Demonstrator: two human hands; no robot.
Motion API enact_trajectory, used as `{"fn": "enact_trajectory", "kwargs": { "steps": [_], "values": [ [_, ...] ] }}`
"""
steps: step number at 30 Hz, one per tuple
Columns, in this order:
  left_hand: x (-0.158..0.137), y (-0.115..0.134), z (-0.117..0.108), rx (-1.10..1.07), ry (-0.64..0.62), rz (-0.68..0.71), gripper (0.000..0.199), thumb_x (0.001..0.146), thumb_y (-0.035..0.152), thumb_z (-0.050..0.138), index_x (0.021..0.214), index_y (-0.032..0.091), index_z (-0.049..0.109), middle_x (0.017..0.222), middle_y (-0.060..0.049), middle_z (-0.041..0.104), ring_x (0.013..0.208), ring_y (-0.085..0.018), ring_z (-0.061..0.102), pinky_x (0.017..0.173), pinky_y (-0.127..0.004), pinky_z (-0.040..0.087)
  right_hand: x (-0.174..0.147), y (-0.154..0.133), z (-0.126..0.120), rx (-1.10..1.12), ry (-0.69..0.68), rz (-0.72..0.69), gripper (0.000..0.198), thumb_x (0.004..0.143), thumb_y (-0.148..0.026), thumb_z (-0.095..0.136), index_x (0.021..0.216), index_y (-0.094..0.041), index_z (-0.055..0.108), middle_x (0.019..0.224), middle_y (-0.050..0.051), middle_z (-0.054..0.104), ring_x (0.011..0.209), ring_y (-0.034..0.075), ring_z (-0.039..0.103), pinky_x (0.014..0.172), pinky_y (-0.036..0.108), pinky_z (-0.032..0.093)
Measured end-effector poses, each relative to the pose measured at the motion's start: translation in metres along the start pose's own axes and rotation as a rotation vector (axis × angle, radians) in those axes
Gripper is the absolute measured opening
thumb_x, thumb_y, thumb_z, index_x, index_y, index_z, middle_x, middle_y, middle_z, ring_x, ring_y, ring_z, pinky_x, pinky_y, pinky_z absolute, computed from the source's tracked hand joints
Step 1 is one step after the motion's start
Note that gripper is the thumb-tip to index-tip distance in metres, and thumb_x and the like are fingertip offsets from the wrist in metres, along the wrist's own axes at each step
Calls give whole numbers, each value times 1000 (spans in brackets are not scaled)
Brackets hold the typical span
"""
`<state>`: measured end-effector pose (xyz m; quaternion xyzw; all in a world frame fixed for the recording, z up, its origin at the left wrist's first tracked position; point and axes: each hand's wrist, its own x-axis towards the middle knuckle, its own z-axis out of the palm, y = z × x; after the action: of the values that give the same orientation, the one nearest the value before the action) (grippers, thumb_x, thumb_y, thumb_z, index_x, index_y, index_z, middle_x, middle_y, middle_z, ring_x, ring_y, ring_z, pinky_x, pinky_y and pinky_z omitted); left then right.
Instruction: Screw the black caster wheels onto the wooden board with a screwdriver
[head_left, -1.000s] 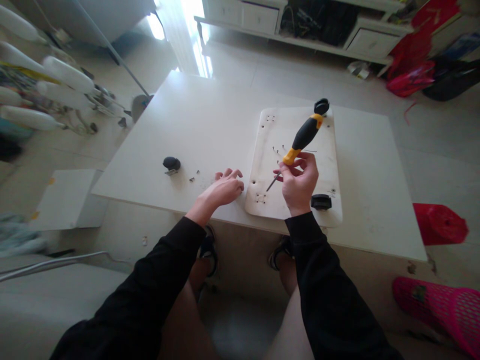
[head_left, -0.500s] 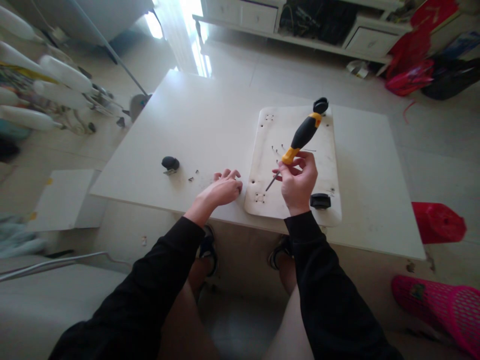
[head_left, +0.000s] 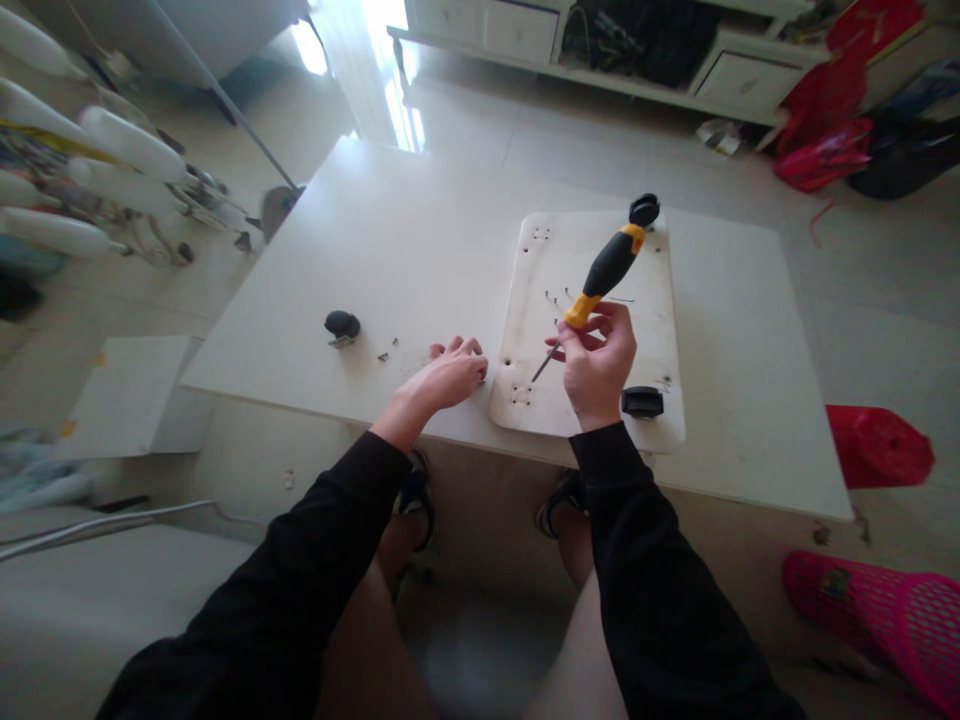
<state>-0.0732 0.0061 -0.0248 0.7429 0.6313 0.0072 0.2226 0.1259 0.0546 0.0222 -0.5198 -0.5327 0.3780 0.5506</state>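
Observation:
My right hand (head_left: 600, 362) is closed around the lower end of a yellow and black screwdriver (head_left: 611, 265). Its thin shaft slants down to the left, the tip over the near-left corner of a white board (head_left: 525, 330) with screw holes. My left hand (head_left: 456, 372) rests just left of that board with curled fingers; a small dark bit shows under them, too hidden to name. A black caster wheel (head_left: 642, 402) sits at the board's near-right corner, another caster (head_left: 644, 210) at the far-right one. Several screws (head_left: 556, 300) lie on the board.
A loose caster (head_left: 342, 327) stands on the white table (head_left: 405, 240) to the left, with a few small screws (head_left: 383, 357) beside it. A white cabinet (head_left: 517, 30) stands beyond the table. On the floor at right are a red object (head_left: 877, 445) and a pink mesh basket (head_left: 877, 610).
My left fingers have shifted slightly, and a bit of something dark shows beneath them. The right hand and screwdriver stay in the same place over the board.

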Motion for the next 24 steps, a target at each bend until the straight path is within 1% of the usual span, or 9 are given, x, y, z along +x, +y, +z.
{"fn": "enact_trajectory", "kwargs": {
  "steps": [5, 9, 13, 15, 18, 21, 24],
  "values": [
    [0, -2, 2, -10, 41, 11, 28, 101, 17, 48, 98, 23, 75, 138, -11, 62, 127, -32, 49, 97, -51, 37, 0, 0, 0, 3, 0, 6, 31, 82, -25, 73, 106, -26, 54, 85, -8, 63, 61, 11, 74, 52, 23, 60],
    [-1, 1, 0, -27, 75, 16, 28, 102, 16, 46, 102, 22, 74, 141, -13, 60, 128, -33, 47, 97, -51, 38, -1, -1, 0, -7, -7, 8, 30, 83, -25, 72, 107, -26, 53, 84, -8, 63, 62, 12, 74, 52, 22, 60],
    [0, 3, -5, -60, 95, 19, 31, 103, 17, 44, 101, 22, 74, 138, -14, 61, 127, -32, 47, 99, -51, 38, -1, -2, 0, -14, -11, 11, 31, 83, -26, 72, 107, -26, 53, 84, -8, 62, 62, 11, 73, 52, 23, 60],
    [1, -1, -9, -87, 121, -7, 30, 103, 19, 44, 102, 22, 74, 137, -13, 62, 127, -32, 47, 101, -51, 38, -1, -3, 0, -19, -7, 7, 31, 82, -26, 73, 106, -26, 53, 84, -8, 62, 62, 12, 73, 53, 23, 60],
    [0, -18, -18, -106, 203, -134, 29, 103, 22, 45, 103, 24, 74, 135, -12, 62, 128, -32, 48, 103, -53, 38, 0, -2, -1, -17, 1, 1, 31, 82, -25, 74, 105, -26, 54, 85, -7, 63, 62, 12, 73, 55, 24, 62],
    [-7, -48, -24, -79, 320, -353, 27, 102, 24, 47, 105, 24, 74, 135, -14, 61, 131, -35, 47, 104, -57, 39, 0, -2, -2, -12, 3, 5, 31, 82, -25, 73, 106, -26, 54, 88, -7, 64, 63, 11, 73, 57, 25, 63],
    [-19, -79, -23, -47, 347, -546, 25, 101, 28, 49, 105, 23, 74, 134, -18, 59, 134, -40, 45, 106, -62, 40, 1, -1, -4, -22, -6, 3, 31, 83, -26, 74, 107, -26, 55, 87, -7, 63, 64, 11, 74, 60, 25, 64]
  ]
}}
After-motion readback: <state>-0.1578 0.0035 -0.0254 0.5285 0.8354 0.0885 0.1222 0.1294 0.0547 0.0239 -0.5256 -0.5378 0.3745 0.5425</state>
